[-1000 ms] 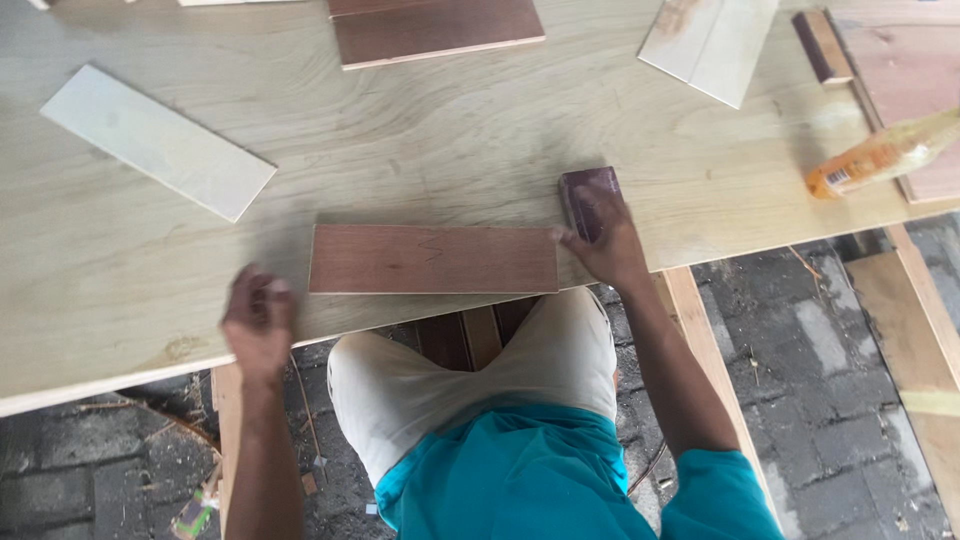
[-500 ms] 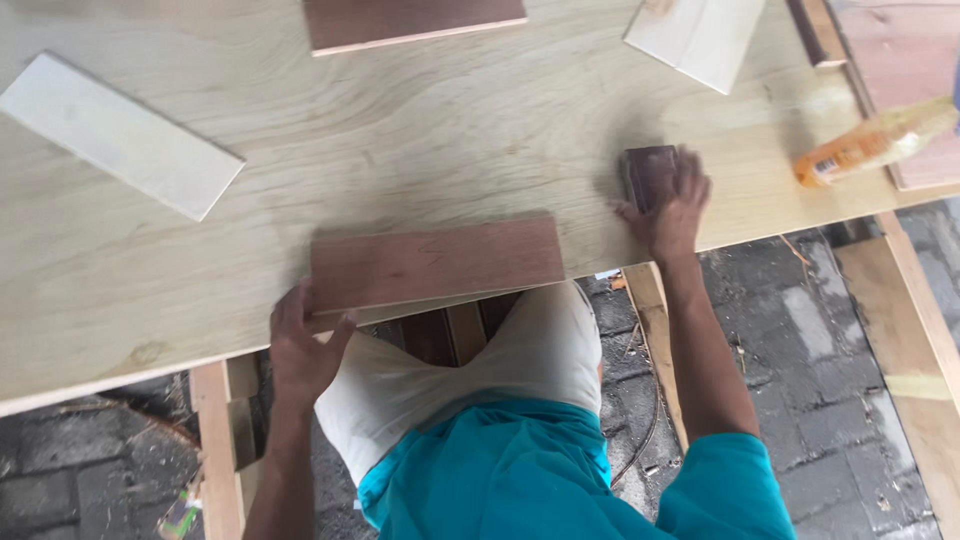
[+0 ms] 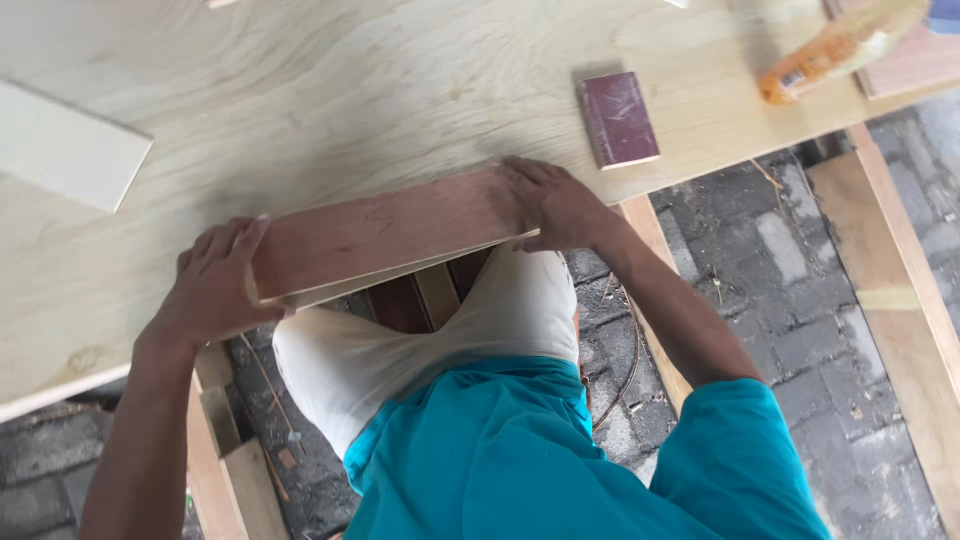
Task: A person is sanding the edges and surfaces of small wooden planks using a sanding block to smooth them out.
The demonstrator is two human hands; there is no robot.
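I have the reddish-brown board [image 3: 385,235] gripped at both ends, its long axis running left to right and tilted a little, at the near edge of the pale plywood counter [image 3: 300,90], partly overhanging my lap. My left hand [image 3: 215,285] wraps the left end, fingers curled over it; my right hand [image 3: 550,205] presses flat on the right end. The maroon sanding block [image 3: 618,118] lies just beyond my right hand, a pale board [image 3: 65,150] well off to the left, an orange bottle [image 3: 840,45] far right.

Both hands [image 3: 215,285] gripping reddish plank [image 3: 385,232]
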